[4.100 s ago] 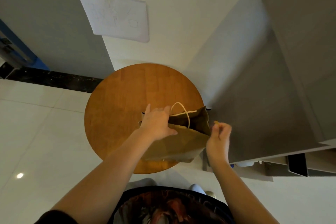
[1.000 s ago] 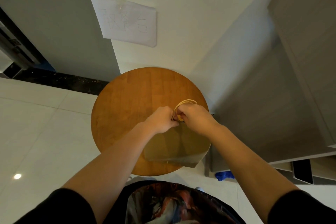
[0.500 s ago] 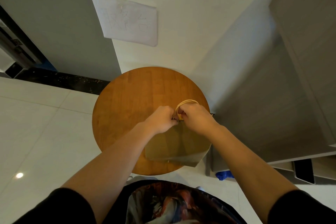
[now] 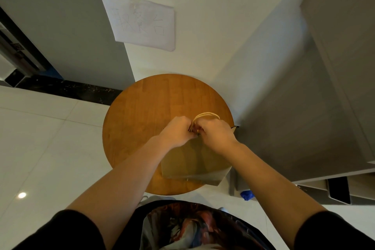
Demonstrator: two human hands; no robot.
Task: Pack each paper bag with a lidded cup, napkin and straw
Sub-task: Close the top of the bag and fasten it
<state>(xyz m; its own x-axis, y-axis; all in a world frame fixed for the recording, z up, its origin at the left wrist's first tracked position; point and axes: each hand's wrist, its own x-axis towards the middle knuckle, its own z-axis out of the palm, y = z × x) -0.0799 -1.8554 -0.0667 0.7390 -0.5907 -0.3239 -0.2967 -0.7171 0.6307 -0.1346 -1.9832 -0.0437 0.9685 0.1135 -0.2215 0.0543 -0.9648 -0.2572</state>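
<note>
My left hand (image 4: 176, 134) and right hand (image 4: 215, 136) meet knuckle to knuckle at the top of the paper bag (image 4: 194, 165), fingers curled, pinching its mouth by the cord handles (image 4: 206, 116). The bag stands on the round worktop (image 4: 142, 119), nearer me than its centre.

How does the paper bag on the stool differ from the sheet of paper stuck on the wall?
The paper bag is brown, while the sheet of paper is white. The bag stands on the round wooden table, the sheet hangs flat on the wall. The bag's top is gripped by the left hand and right hand, the sheet is untouched. The sheet carries faint handwriting, the bag's visible side looks plain. Both are paper.
</note>
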